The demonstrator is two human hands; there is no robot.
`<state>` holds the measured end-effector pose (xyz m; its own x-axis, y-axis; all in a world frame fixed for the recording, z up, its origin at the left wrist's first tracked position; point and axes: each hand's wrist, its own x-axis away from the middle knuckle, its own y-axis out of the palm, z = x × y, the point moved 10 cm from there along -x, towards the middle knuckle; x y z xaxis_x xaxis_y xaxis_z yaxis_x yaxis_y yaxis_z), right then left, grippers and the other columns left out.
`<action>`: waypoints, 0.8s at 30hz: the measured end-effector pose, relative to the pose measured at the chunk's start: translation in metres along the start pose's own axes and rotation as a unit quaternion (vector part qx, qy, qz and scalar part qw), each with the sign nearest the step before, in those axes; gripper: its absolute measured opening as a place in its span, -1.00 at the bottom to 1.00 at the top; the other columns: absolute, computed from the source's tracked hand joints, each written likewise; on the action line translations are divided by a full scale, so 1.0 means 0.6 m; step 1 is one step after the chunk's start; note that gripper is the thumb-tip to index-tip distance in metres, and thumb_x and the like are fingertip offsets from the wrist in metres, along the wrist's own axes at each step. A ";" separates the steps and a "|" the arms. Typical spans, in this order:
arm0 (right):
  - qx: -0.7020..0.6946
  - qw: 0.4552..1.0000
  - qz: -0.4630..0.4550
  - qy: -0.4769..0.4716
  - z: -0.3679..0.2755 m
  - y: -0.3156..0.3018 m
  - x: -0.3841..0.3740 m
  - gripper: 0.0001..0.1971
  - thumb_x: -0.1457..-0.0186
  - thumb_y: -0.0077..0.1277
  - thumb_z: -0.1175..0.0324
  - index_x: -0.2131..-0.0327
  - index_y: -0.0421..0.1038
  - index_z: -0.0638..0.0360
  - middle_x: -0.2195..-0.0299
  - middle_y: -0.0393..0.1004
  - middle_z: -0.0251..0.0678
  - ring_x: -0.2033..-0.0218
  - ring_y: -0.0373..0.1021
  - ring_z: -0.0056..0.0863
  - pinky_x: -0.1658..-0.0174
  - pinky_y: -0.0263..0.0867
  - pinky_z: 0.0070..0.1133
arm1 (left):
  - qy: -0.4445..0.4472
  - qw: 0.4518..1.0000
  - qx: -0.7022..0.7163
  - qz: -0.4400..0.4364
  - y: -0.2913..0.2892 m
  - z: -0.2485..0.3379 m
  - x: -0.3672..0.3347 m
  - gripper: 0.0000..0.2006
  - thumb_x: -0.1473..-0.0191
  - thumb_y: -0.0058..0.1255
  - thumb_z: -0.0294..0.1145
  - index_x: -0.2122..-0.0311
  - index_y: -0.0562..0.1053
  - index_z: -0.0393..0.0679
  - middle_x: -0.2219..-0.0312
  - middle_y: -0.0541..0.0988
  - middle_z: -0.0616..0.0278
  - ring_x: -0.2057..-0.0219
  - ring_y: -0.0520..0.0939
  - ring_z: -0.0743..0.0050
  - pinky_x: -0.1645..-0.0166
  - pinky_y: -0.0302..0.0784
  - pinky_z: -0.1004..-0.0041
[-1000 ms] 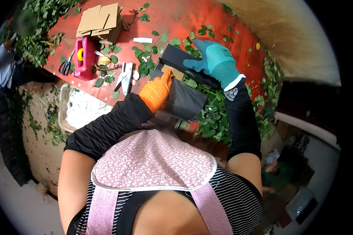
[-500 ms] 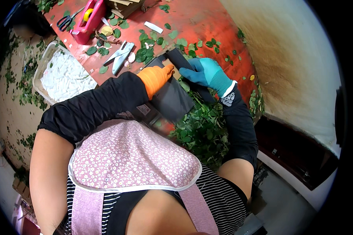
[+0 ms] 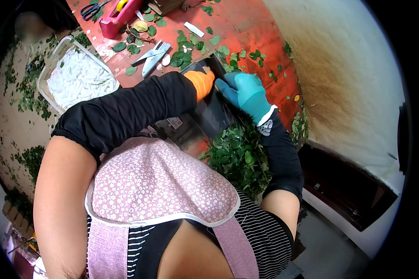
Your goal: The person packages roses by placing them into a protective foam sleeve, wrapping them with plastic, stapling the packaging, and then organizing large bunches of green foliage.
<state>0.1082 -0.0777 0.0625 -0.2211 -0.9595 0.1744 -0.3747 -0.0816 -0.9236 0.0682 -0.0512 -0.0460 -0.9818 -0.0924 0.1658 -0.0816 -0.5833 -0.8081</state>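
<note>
A black wrapping sheet (image 3: 214,116), smooth and partly see-through, lies over the near part of the table. My left hand (image 3: 201,85), in an orange glove, reaches across it with fingers curled against the sheet; the fingertips are partly hidden. My right hand (image 3: 246,94), in a teal glove with blue fingers, grips the sheet's right edge between thumb and fingers. Below my right hand, a dense bunch of leafy green stems (image 3: 239,160) sticks out from under the wrap toward me. What the sheet encloses is hidden.
Left of the sheet lies a light-blue stapler-like hand tool (image 3: 152,57). Farther back are a pink tape dispenser (image 3: 116,22), scissors (image 3: 91,10) and a white strip (image 3: 194,29). A basket of white pieces (image 3: 43,83) stands left; loose leaves (image 3: 181,59) litter the red table.
The raised ridged black flap has come down between my hands. My left hand has moved right and slightly up, closer to my right hand. The view has shifted a little.
</note>
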 end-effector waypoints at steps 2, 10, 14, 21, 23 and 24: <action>0.033 0.999 -0.001 -0.010 -0.023 0.018 0.004 -0.74 -0.08 0.00 0.19 0.55 0.38 0.14 0.58 0.40 -0.05 0.49 0.38 0.01 0.42 0.26 -0.19 | 0.101 0.993 -0.067 -0.011 0.004 0.009 0.006 -0.51 0.25 0.21 -0.31 0.10 0.46 -0.18 0.40 0.61 0.00 0.30 0.62 -0.05 0.26 0.54 0.18; 0.126 0.989 -0.021 -0.080 -0.072 0.094 0.013 -0.85 0.00 0.02 0.32 0.53 0.36 0.15 0.66 0.38 -0.10 0.57 0.39 -0.07 0.48 0.27 -0.24 | 0.119 0.972 0.165 -0.114 -0.020 -0.026 0.044 -0.21 0.48 0.42 -0.41 -0.03 0.38 -0.05 0.13 0.52 0.00 0.07 0.52 -0.04 0.04 0.47 0.21; 0.175 0.980 -0.063 -0.071 -0.084 0.128 0.013 -0.91 0.11 0.03 0.40 0.55 0.35 0.15 0.69 0.39 -0.14 0.62 0.40 -0.14 0.53 0.27 -0.27 | -0.077 0.881 0.466 -0.011 -0.030 -0.125 0.054 -0.25 0.14 0.10 -0.64 -0.23 0.17 -0.03 -0.06 0.35 0.13 0.16 0.51 0.30 0.10 0.47 0.38; 0.177 0.980 -0.066 -0.069 -0.081 0.150 0.007 -0.93 0.15 0.03 0.40 0.53 0.36 0.13 0.67 0.41 -0.16 0.61 0.42 -0.17 0.55 0.25 -0.28 | -0.089 0.924 0.350 0.125 -0.015 -0.166 0.080 -0.79 -0.08 0.00 -0.48 0.15 0.46 -0.21 0.45 0.54 0.16 0.41 0.53 0.41 0.23 0.45 0.43; 0.176 0.978 -0.085 -0.065 -0.077 0.154 0.005 -0.91 0.18 0.05 0.41 0.50 0.40 0.10 0.63 0.44 -0.20 0.57 0.45 -0.21 0.54 0.22 -0.27 | -0.060 0.922 0.359 0.135 -0.019 -0.159 0.076 -0.85 -0.10 -0.02 -0.43 0.25 0.48 -0.24 0.49 0.52 0.13 0.42 0.52 0.44 0.26 0.44 0.43; 0.179 0.976 -0.099 -0.072 -0.081 0.155 0.003 -0.92 0.18 0.05 0.42 0.50 0.40 0.09 0.62 0.45 -0.20 0.56 0.45 -0.21 0.53 0.23 -0.27 | -0.063 0.920 0.356 0.150 -0.017 -0.161 0.073 -0.86 -0.11 -0.02 -0.42 0.29 0.48 -0.25 0.50 0.51 0.13 0.43 0.52 0.45 0.28 0.43 0.44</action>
<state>0.0294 -0.0739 -0.0066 -0.0385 -0.9415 0.3349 -0.0531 -0.3327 -0.9415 0.0097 0.0290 -0.0852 -0.9108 -0.4018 0.0952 0.3667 -0.8929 -0.2612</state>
